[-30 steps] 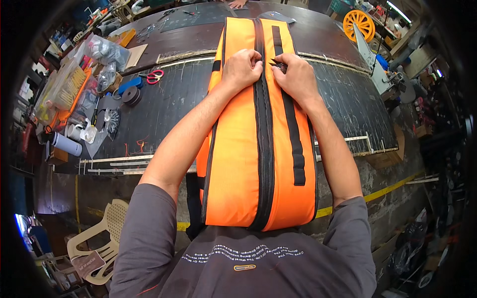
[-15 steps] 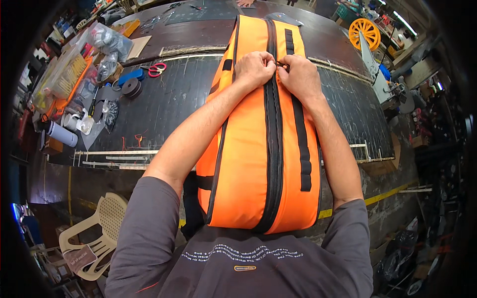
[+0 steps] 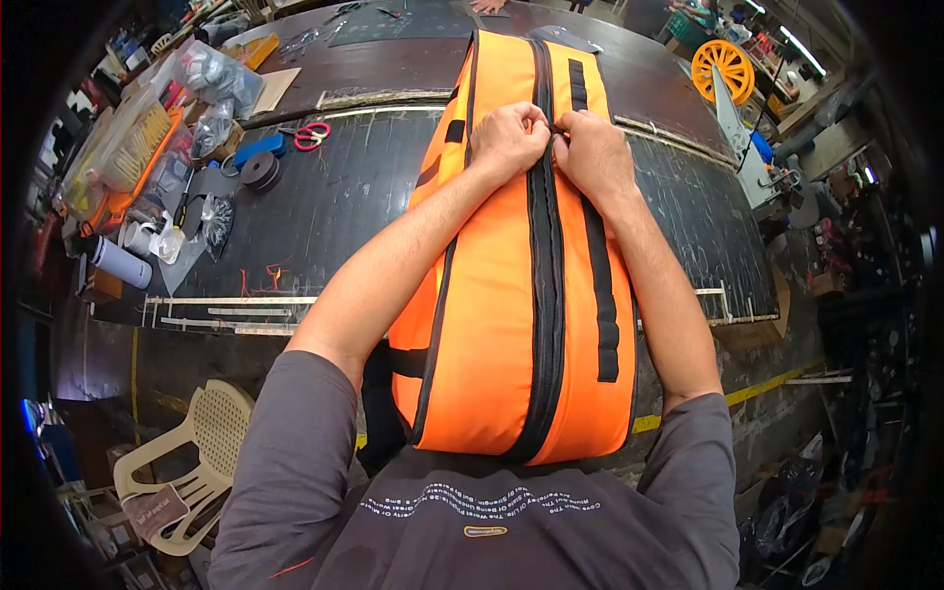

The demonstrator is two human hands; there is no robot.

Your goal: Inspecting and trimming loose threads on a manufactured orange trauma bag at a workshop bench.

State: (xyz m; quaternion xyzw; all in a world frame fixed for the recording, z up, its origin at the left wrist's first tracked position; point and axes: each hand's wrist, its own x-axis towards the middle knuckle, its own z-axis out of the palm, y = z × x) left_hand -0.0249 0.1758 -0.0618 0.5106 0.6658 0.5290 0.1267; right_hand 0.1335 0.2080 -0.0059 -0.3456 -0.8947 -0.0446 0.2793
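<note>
A long bright orange bag with black trim stands on the table edge in front of me, reaching close to my chest. A black zipper runs down its middle, and a black webbing strip is sewn to the right of it. Both hands meet at the upper part of the zipper. My left hand is closed in a pinch at its left edge; the fingertips hide what they hold. Opposite it, my right hand pinches a small dark piece at the zipper, mostly covered by thumb and forefinger.
On the dark table at left lie red-handled scissors, a black tape roll, a white bottle and plastic boxes. A beige chair stands lower left. A yellow wheel is at far right. Another person's hand shows at the far edge.
Both hands stay at the same part of the zipper, their fingertips shifting slightly. The bag has moved a little to the right in view.
</note>
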